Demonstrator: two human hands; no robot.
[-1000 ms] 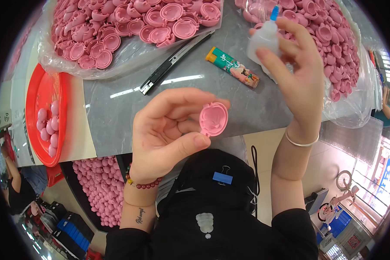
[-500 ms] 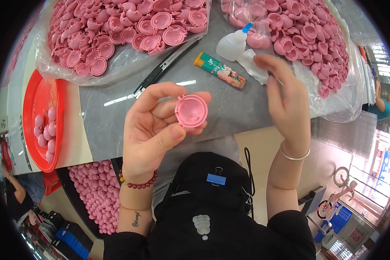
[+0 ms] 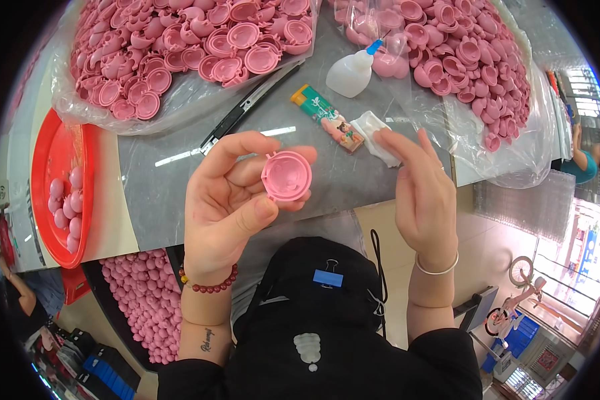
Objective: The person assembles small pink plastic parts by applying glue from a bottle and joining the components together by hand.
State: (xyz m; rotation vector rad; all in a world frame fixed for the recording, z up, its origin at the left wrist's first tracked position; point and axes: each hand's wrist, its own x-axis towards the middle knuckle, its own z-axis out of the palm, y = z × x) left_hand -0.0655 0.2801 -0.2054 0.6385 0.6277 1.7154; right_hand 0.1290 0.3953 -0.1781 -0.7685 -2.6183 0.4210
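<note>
My left hand (image 3: 220,207) is closed on a pink plastic half-shell (image 3: 287,176), pinched at its rim between thumb and fingers. The shell is round, with its hollow side up and small tabs on its edge. My right hand (image 3: 423,193) has its fingers stretched out, the fingertips resting on a folded white tissue (image 3: 375,133) on the grey table. Beside the tissue lies a green tube-shaped pack with a yellow end (image 3: 328,119). Behind them stands a white squeeze bottle with a blue tip (image 3: 351,73). A black utility knife (image 3: 240,117) lies beyond my left hand.
Piles of pink shells sit in clear plastic bags at the far left (image 3: 180,53) and far right (image 3: 467,60). A red tray (image 3: 45,160) with several pink balls is at the left edge. A bin of pink balls (image 3: 143,300) stands below the table, and another person (image 3: 583,167) is at right.
My right hand has come nearer and left, its fingertips now on the tissue, which has slid toward me and turned. The left hand still holds the shell.
</note>
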